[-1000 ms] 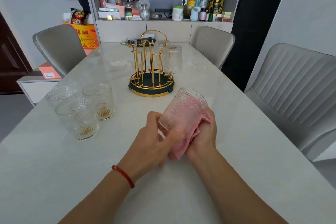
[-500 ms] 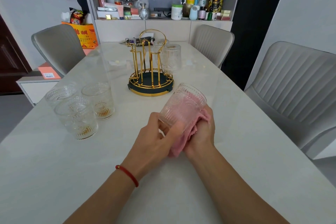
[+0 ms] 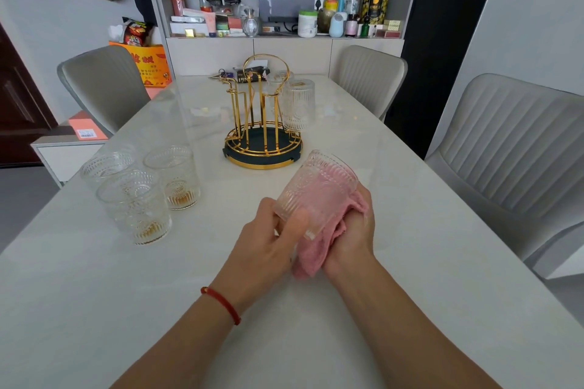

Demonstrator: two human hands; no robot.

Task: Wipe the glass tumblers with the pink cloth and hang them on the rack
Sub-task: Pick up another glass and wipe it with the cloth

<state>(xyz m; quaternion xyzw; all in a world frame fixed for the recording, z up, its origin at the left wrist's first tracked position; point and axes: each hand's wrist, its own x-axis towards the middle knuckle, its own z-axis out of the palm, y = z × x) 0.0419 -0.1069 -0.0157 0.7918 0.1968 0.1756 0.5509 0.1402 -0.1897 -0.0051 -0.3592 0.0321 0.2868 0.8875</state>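
Head view: the left hand (image 3: 268,240) curls its grip round the near end of a ribbed glass tumbler (image 3: 316,193), thumb pressed across the side of the glass. The tumbler is held above the white worktop (image 3: 410,262), at its near middle, and is tilted: its long axis runs from the hands up and away to the far right, one round end pointing that way. The pink cloth (image 3: 316,249) shows through the ribbed wall, so part of it sits inside the glass, and the remainder spills out of the near end in a bunch between the two hands. The right hand (image 3: 350,230) clamps its grip on that bunched cloth against the right side of the tumbler.

Farther along the worktop, at its middle, stands the gold wire rack (image 3: 262,123) on a dark round base. A clear hung tumbler (image 3: 298,104) sits upside down on a right-hand peg, its long axis upright; a second glass behind it is too faint to tell.

At the left of the worktop, well apart from the hands, three upright tumblers (image 3: 139,189) stand close together, mouths up. A red cord bracelet (image 3: 221,303) circles the left wrist.
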